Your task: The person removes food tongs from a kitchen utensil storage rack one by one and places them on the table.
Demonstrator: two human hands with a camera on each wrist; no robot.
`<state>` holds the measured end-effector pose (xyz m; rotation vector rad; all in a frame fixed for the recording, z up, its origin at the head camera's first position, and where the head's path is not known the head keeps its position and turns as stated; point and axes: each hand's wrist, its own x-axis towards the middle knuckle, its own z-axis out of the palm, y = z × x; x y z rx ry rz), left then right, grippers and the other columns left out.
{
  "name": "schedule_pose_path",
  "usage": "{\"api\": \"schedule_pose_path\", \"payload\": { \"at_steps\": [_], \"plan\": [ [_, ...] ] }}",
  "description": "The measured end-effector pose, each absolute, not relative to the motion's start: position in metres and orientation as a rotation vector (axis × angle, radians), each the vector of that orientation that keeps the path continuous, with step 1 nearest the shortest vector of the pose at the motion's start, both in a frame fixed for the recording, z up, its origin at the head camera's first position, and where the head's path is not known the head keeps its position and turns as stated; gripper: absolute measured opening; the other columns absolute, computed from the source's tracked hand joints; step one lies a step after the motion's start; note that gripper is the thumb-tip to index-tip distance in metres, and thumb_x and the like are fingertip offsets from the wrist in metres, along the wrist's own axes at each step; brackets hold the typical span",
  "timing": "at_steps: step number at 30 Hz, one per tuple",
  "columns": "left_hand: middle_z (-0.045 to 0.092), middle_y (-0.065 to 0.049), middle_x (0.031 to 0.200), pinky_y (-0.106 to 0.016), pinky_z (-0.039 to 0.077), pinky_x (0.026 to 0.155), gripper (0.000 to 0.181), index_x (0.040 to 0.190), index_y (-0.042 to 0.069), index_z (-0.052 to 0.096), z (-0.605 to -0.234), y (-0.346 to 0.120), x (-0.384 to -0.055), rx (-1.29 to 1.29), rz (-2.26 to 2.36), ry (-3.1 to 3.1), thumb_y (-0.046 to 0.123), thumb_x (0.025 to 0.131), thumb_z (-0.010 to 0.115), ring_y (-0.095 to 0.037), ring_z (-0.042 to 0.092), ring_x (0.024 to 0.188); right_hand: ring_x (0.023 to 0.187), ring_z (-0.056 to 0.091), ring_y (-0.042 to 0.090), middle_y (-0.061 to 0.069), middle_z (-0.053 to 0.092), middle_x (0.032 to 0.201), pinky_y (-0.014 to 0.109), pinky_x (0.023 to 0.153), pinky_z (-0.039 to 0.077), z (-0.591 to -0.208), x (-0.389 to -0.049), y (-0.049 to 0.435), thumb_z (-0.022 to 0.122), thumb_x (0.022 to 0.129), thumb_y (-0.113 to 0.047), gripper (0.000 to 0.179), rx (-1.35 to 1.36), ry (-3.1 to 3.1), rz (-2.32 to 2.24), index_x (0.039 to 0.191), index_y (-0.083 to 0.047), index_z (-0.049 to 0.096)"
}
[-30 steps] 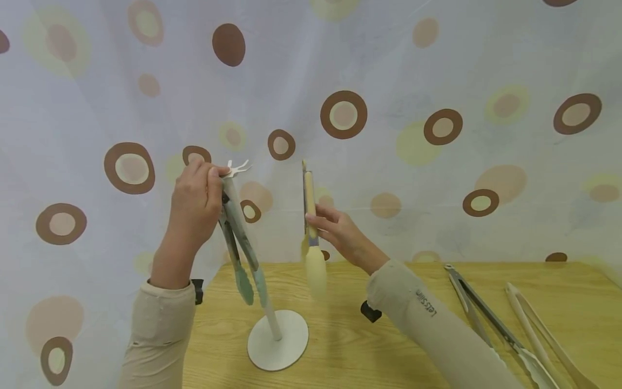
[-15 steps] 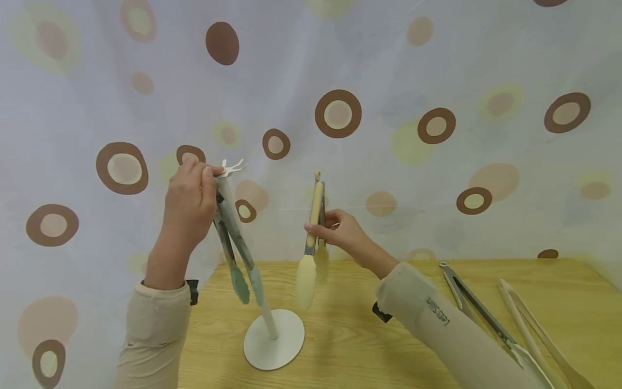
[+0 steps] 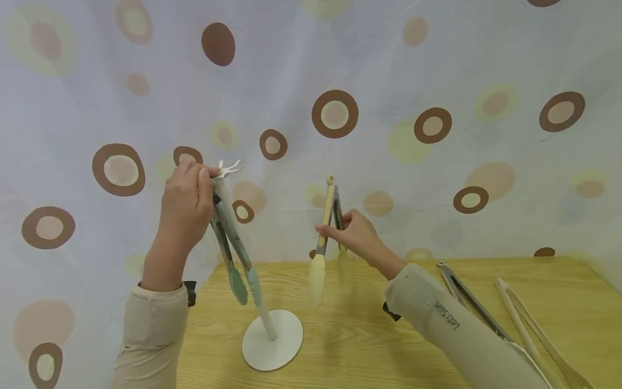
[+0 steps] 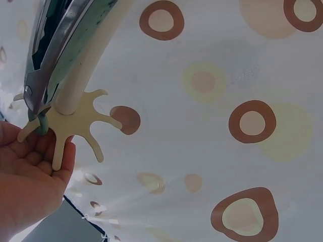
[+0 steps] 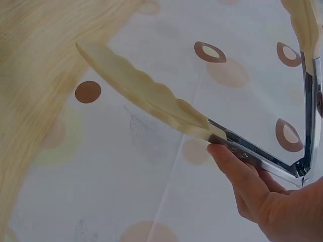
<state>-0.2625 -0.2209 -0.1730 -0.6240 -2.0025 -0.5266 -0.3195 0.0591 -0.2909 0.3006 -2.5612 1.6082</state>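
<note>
My left hand (image 3: 187, 200) grips the many-armed hook top (image 4: 75, 123) of a white stand (image 3: 269, 321), which has a round base. Green-tipped tongs (image 3: 230, 237) hang there by their loop from one hook, right beside my fingers, their tips down along the pole. To the right, my right hand (image 3: 362, 235) holds cream-coloured tongs (image 3: 323, 232) in the air, loop end up and tips down. In the right wrist view their two arms spread wide in a V, with my fingers along one metal arm (image 5: 252, 161).
On the right of the wooden table (image 3: 413, 346) lie grey metal tongs (image 3: 473, 297), partly behind my right sleeve. Beside them rest beige tongs (image 3: 527, 319). A white curtain (image 3: 291, 54) with brown and yellow spots hangs behind the table.
My right hand has moved slightly right, and the cream tongs have turned and spread from nearly closed to wide apart. My left hand stays at the stand's top.
</note>
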Motion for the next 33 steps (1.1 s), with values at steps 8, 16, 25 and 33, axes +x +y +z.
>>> {"api": "schedule_pose_path", "payload": {
  "at_steps": [8,16,25,33],
  "plan": [
    [0.041,-0.019,0.081,-0.046,0.034,0.071,0.035,0.099,-0.011,0.063,-0.174,-0.221,-0.263,-0.614,-0.531,-1.997,0.007,0.1,0.034,-0.034,0.041,0.072,0.065,0.048,0.02,0.012,0.056,0.084,0.03,0.057,0.04,-0.291,-0.32,0.072,0.069,0.081,-0.053,0.063,0.238,-2.602,1.5,0.106,0.002,0.051],
    [0.042,-0.02,0.082,-0.049,0.035,0.073,0.034,0.099,-0.012,0.063,-0.173,-0.22,-0.262,-0.607,-0.528,-1.992,0.006,0.099,0.034,-0.037,0.042,0.074,0.066,0.049,0.02,0.012,0.056,0.084,0.031,0.057,0.041,-0.292,-0.317,0.083,0.068,0.082,-0.054,0.064,0.203,-2.642,1.421,0.106,0.003,0.051],
    [0.043,-0.021,0.083,-0.048,0.035,0.071,0.034,0.098,-0.012,0.063,-0.174,-0.22,-0.262,-0.615,-0.529,-1.986,0.006,0.099,0.034,-0.037,0.042,0.073,0.049,0.034,0.013,0.003,0.042,0.063,0.028,0.047,0.032,-0.293,-0.316,0.091,0.068,0.082,-0.053,0.055,0.186,-2.698,1.36,0.086,-0.003,0.045],
    [0.043,-0.022,0.084,-0.049,0.035,0.071,0.034,0.097,-0.012,0.063,-0.173,-0.218,-0.262,-0.62,-0.524,-1.979,0.006,0.099,0.034,-0.038,0.043,0.074,0.043,0.026,0.009,-0.004,0.029,0.049,0.025,0.043,0.028,-0.295,-0.319,0.103,0.067,0.082,-0.055,0.056,0.181,-2.762,1.235,0.06,-0.013,0.037]
  ]
}}
